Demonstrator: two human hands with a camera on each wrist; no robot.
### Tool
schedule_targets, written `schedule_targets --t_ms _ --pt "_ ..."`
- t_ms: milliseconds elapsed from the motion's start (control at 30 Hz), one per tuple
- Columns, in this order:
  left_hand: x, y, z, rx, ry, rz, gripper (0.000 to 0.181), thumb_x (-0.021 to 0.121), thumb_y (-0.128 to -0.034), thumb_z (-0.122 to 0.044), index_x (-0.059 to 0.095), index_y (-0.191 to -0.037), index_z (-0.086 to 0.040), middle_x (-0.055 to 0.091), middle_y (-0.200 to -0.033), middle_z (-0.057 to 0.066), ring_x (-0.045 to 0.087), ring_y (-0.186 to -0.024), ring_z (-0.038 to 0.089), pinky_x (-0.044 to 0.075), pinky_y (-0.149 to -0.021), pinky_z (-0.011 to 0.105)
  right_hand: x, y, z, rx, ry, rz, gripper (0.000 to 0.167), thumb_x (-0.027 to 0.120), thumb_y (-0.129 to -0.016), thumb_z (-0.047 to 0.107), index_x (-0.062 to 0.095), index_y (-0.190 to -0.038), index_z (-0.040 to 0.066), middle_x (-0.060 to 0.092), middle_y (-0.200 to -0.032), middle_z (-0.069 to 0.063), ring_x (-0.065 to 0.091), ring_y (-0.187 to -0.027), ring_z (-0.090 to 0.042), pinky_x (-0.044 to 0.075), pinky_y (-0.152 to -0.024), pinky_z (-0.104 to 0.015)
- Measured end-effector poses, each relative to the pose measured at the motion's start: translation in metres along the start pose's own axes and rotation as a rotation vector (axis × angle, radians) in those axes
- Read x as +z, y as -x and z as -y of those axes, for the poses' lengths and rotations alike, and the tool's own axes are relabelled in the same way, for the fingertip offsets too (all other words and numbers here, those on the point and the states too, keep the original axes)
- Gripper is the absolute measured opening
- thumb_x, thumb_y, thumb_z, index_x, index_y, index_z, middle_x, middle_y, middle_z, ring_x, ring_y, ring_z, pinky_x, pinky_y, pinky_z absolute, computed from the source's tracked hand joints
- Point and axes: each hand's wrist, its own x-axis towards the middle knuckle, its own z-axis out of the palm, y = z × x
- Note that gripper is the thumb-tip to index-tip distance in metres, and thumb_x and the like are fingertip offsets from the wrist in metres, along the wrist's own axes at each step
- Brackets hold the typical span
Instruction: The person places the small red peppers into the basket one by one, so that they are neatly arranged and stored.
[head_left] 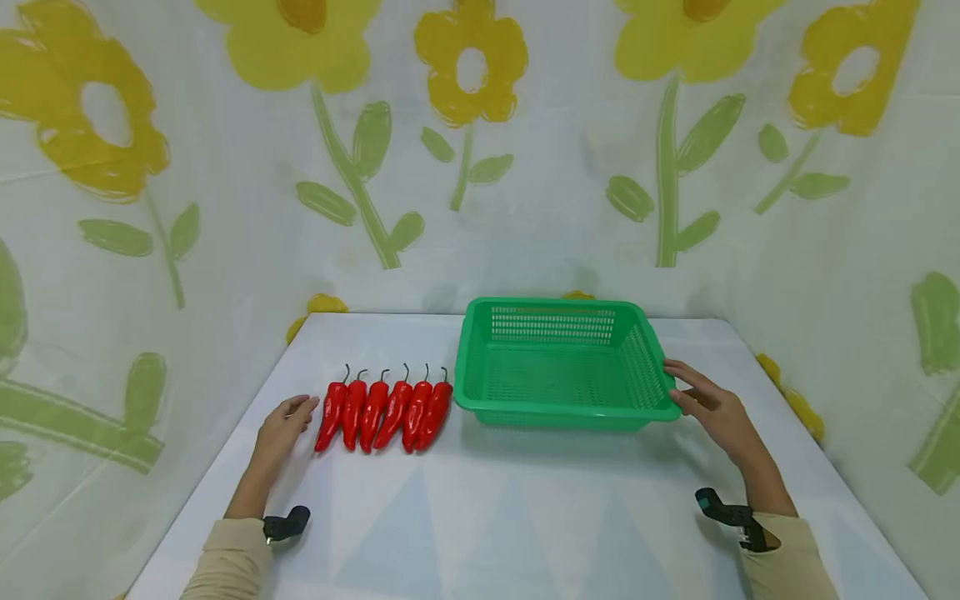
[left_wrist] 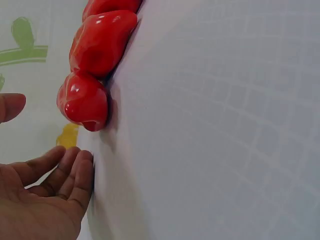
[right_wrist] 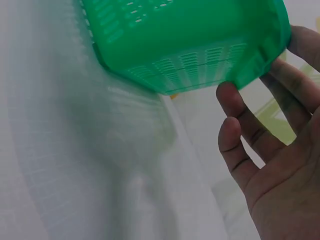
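Observation:
Several red chili peppers [head_left: 384, 412] lie side by side in a row, their dark stems pointing to the far edge. Just left of the row, my left hand [head_left: 285, 427] rests by the table with loosely bent fingers, holding nothing. In the left wrist view a gap separates this hand [left_wrist: 47, 192] from the nearest pepper [left_wrist: 84, 100]. A green plastic basket [head_left: 555, 411] with slotted walls stands right of the peppers, with nothing in it. My right hand [head_left: 716, 408] touches its right rim with extended fingertips. In the right wrist view the lower fingers [right_wrist: 232, 135] hang apart from the basket wall.
The white table [head_left: 480, 517] carries a pale blue triangle pattern at the front. A white cloth with yellow flowers [head_left: 540, 192] hangs behind and along both sides. Each wrist wears a black camera strap [head_left: 285, 525].

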Motion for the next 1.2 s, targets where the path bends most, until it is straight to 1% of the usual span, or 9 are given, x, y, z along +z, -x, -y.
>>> schedule_targets --t_ms 133,200,367,467,567,800,1033,1100,1200 --pt "0.002 -0.002 -0.008 -0.048 -0.039 0.016 0.076 0.051 -0.0994 -0.051 0.036 -0.147 0.007 0.046 -0.14 0.032 0.049 -0.124 0.044 0.046 -0.103 0.057 0.0 -0.002 -0.004 0.018 -0.054 -0.004 0.048 0.058 -0.103 0.03 0.049 -0.15 0.023 0.042 -0.155 0.004 0.059 -0.108 0.002 0.053 -0.081 -0.021" --pt "0.003 -0.004 -0.012 -0.057 -0.072 0.024 0.075 0.053 -0.099 -0.048 0.038 -0.144 0.01 0.046 -0.139 0.033 0.05 -0.123 0.045 0.047 -0.101 0.057 0.0 -0.004 -0.007 0.027 -0.075 0.001 0.048 0.058 -0.103 0.028 0.049 -0.15 0.022 0.042 -0.156 0.002 0.059 -0.109 0.002 0.053 -0.082 -0.021" --pt "0.01 -0.01 -0.016 -0.045 -0.122 0.036 0.074 0.06 -0.0965 -0.045 0.042 -0.141 0.011 0.049 -0.136 0.033 0.05 -0.121 0.046 0.051 -0.097 0.054 0.0 -0.001 -0.016 0.029 -0.106 -0.005 0.048 0.059 -0.103 0.024 0.049 -0.15 0.02 0.042 -0.156 0.002 0.059 -0.111 0.001 0.052 -0.082 -0.018" --pt "0.012 -0.012 -0.016 -0.04 -0.156 0.023 0.073 0.065 -0.0938 -0.044 0.046 -0.137 0.012 0.052 -0.13 0.033 0.053 -0.116 0.045 0.057 -0.089 0.047 0.0 -0.002 -0.017 0.021 -0.128 -0.003 0.049 0.059 -0.103 0.023 0.048 -0.15 0.019 0.041 -0.156 0.004 0.06 -0.111 0.0 0.051 -0.082 -0.016" --pt "0.012 -0.012 -0.016 -0.053 -0.176 0.007 0.07 0.069 -0.0916 -0.042 0.05 -0.133 0.011 0.054 -0.127 0.032 0.054 -0.112 0.043 0.059 -0.082 0.043 0.002 -0.003 -0.017 0.004 -0.149 0.002 0.049 0.058 -0.103 0.021 0.048 -0.15 0.018 0.041 -0.157 0.003 0.061 -0.108 -0.001 0.05 -0.082 -0.016" --pt "0.009 -0.008 -0.017 -0.078 -0.138 -0.012 0.074 0.07 -0.09 -0.046 0.051 -0.134 0.011 0.053 -0.129 0.032 0.052 -0.115 0.045 0.061 -0.075 0.039 0.005 -0.005 -0.019 -0.043 -0.176 -0.009 0.047 0.057 -0.103 0.017 0.048 -0.15 0.012 0.039 -0.157 0.002 0.064 -0.104 -0.005 0.051 -0.081 -0.017" --pt "0.003 -0.002 -0.022 -0.091 -0.109 -0.025 0.074 0.067 -0.0919 -0.046 0.048 -0.137 0.009 0.052 -0.131 0.032 0.051 -0.116 0.045 0.059 -0.084 0.048 0.008 -0.004 -0.02 -0.064 -0.219 -0.033 0.046 0.056 -0.104 0.013 0.048 -0.149 0.009 0.038 -0.158 0.0 0.064 -0.1 -0.006 0.05 -0.079 -0.017" --pt "0.003 0.0 -0.025 -0.088 -0.101 -0.033 0.074 0.068 -0.0915 -0.047 0.049 -0.137 0.009 0.053 -0.131 0.031 0.052 -0.115 0.044 0.059 -0.084 0.047 0.01 -0.004 -0.02 -0.07 -0.234 -0.036 0.046 0.056 -0.104 0.013 0.049 -0.148 0.009 0.037 -0.159 -0.001 0.065 -0.099 -0.007 0.05 -0.079 -0.017" --pt "0.005 0.005 -0.033 -0.052 -0.094 -0.055 0.075 0.07 -0.09 -0.048 0.051 -0.136 0.008 0.055 -0.128 0.03 0.054 -0.113 0.042 0.059 -0.082 0.048 0.012 -0.003 -0.02 -0.071 -0.251 -0.038 0.046 0.056 -0.104 0.012 0.048 -0.149 0.009 0.037 -0.159 -0.001 0.066 -0.099 -0.008 0.051 -0.079 -0.018"
